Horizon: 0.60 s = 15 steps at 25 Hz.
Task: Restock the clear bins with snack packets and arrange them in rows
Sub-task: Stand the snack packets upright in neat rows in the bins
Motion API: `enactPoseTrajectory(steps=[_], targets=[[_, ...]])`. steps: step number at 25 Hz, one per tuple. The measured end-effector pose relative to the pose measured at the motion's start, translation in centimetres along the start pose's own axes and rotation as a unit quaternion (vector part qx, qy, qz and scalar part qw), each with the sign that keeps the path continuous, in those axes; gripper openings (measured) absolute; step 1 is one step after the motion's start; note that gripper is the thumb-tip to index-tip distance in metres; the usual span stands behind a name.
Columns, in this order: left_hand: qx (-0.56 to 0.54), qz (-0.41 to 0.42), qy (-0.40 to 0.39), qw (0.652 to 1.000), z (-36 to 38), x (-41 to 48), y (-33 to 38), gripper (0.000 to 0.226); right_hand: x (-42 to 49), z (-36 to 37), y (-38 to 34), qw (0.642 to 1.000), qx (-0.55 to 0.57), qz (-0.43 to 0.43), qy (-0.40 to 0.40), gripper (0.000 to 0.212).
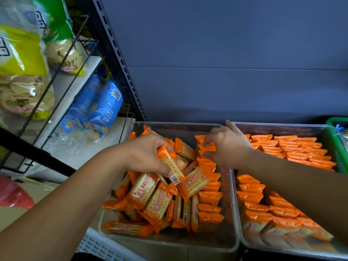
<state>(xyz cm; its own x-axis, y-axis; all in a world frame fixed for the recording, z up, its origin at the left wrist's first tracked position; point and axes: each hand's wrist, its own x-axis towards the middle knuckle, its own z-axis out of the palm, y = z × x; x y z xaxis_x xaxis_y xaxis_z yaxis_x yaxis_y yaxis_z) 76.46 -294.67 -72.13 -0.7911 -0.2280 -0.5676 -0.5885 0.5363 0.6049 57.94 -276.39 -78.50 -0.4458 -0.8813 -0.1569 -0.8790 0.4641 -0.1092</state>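
clear bins [177, 123], two, left hand [148, 155] gripping one packet [172, 164], right hand [227, 146] fingers spread

Orange packets [158, 204], pale dotted cracker print, white barcodes, clear bins [178, 129]. Blue bags [98, 104], yellow-and-green bags [20, 51]. Slate-blue wall [226, 53], green crate [337, 121].

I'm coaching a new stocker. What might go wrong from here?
1. The left hand grips one packet above a loose pile. Setting it down carelessly may send neighbouring packets sliding.
2. The standing row below the right hand leans against that pile. If the pile shifts, the row may topple.
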Motion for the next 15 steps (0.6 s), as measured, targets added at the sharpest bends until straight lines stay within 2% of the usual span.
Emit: enactPoseTrajectory(steps=[2,3,4,5,6,7,8,10,13,15], targets=[[-0.048,0.016,0.007,0.999,-0.4,-0.6,0.6,0.036,-0.4,-0.5,-0.5,0.988,0.129,-0.038,0.079,0.026],[-0.077,0.021,0.015,0.997,-0.5,-0.8,1.1,0.036,-0.7,-1.1,-1.0,0.968,0.226,-0.048,0.094,0.025],[-0.104,0.031,0.023,0.994,-0.6,-1.0,1.6,0.036,-1.0,-2.0,-1.7,0.936,0.344,-0.038,0.065,0.024],[-0.132,0.045,0.031,0.990,-0.5,-1.0,2.0,0.036,-1.4,-3.0,-2.4,0.886,0.463,-0.025,0.004,0.025],[-0.161,0.057,0.041,0.984,-0.3,-0.9,2.2,0.036,-1.6,-3.9,-2.8,0.835,0.546,-0.005,-0.059,0.030],[-0.193,0.064,0.052,0.978,0.0,-0.7,2.5,0.037,-1.8,-4.6,-2.8,0.807,0.582,0.013,-0.100,0.035],[-0.222,0.070,0.066,0.970,0.6,-0.3,2.7,0.036,-1.9,-4.9,-2.3,0.802,0.586,0.019,-0.113,0.040],[-0.228,0.089,0.093,0.965,1.7,0.9,2.9,0.035,-2.2,-5.1,-1.0,0.817,0.567,0.021,-0.098,0.039],[-0.095,0.073,0.080,0.990,2.0,3.0,2.6,0.037,-2.1,-4.4,0.6,0.874,0.483,0.047,-0.043,0.030],[0.044,0.043,0.093,0.994,2.0,5.3,1.7,0.035,-1.8,-3.6,1.2,0.918,0.388,0.070,0.030,0.019]])
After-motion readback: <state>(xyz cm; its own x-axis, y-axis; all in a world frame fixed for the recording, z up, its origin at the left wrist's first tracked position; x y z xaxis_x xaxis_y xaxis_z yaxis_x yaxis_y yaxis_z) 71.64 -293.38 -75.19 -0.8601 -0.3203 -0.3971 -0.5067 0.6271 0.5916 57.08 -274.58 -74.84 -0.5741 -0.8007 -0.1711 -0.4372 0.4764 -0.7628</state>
